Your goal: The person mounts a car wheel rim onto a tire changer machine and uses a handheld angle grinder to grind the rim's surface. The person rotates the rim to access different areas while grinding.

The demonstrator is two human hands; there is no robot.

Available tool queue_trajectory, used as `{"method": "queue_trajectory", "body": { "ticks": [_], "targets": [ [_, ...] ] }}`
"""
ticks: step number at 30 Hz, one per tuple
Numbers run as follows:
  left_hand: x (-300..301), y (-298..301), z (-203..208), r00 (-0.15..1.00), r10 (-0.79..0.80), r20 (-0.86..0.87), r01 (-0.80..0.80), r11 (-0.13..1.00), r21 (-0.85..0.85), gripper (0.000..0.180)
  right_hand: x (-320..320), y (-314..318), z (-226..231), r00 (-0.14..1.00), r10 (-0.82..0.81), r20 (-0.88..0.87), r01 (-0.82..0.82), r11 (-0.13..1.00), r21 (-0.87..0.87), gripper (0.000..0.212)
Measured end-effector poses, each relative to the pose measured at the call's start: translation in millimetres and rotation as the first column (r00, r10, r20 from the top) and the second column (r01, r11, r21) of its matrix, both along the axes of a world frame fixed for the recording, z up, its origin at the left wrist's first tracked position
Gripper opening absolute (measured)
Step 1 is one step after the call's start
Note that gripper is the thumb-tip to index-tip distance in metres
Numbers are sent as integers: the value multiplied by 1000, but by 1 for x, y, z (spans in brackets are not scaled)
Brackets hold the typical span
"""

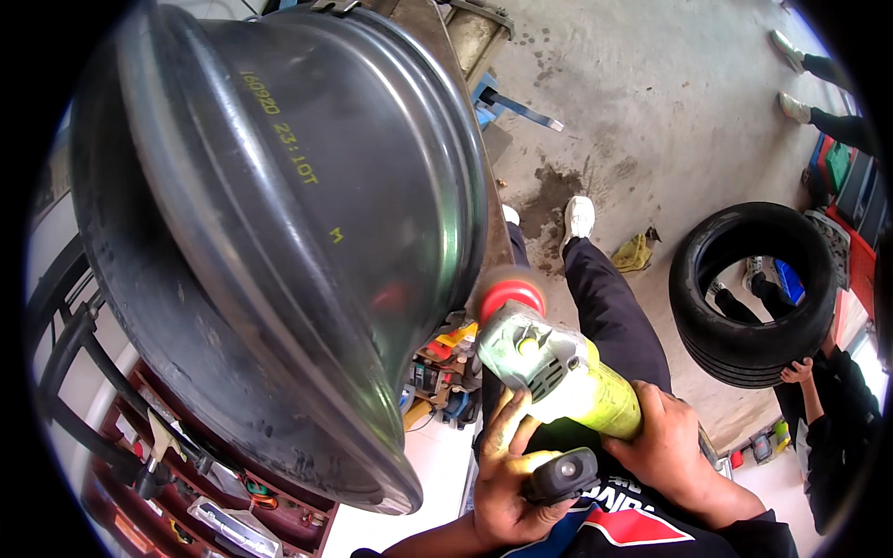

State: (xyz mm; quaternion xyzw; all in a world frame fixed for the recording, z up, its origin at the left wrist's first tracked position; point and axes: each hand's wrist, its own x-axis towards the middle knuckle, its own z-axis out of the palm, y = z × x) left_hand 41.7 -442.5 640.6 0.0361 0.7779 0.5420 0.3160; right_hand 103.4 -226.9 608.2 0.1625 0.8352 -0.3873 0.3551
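A large dark metal wheel rim (pixel 307 205) fills the upper left, its inner barrel facing me. I hold a yellow-green angle grinder (pixel 558 367) with a grey head in both hands. Its red disc (pixel 510 294) touches the rim's edge at lower right. My left hand (pixel 512 484) is wrapped around the grinder's black side handle (pixel 563 476). My right hand (pixel 674 446) grips the yellow-green body from the right. My dark trouser legs and white shoes (pixel 579 216) show below the tool.
Concrete floor (pixel 670 102) with a dark stain and a yellow rag (pixel 634 253). At right, another person holds a stack of black tyres (pixel 749 293) upright. Red tool shelves (pixel 214 502) lie at lower left. A blue jack handle (pixel 516 104) is at top centre.
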Motion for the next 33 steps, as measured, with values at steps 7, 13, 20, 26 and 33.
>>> {"method": "queue_trajectory", "body": {
  "ticks": [7,13,20,26,33],
  "targets": [
    [3,-19,-1,999,22,36,-23,999,47,53,-5,-19,0,1000,-9,-20,9,1000,9,67],
    [-1,-24,-4,1000,2,10,-3,998,60,50,-7,-23,0,1000,-1,-18,2,999,40,67],
    [-11,-18,-13,999,-24,-32,28,993,117,46,-13,-18,-1,999,-32,-23,34,997,67,68],
    [-23,-11,-22,994,-92,-63,103,977,186,46,-19,-12,-4,998,-60,1,59,995,76,67],
    [-56,8,-32,979,-171,-116,191,963,193,48,-34,2,-13,988,-146,-51,149,987,63,68]
  ]
}}
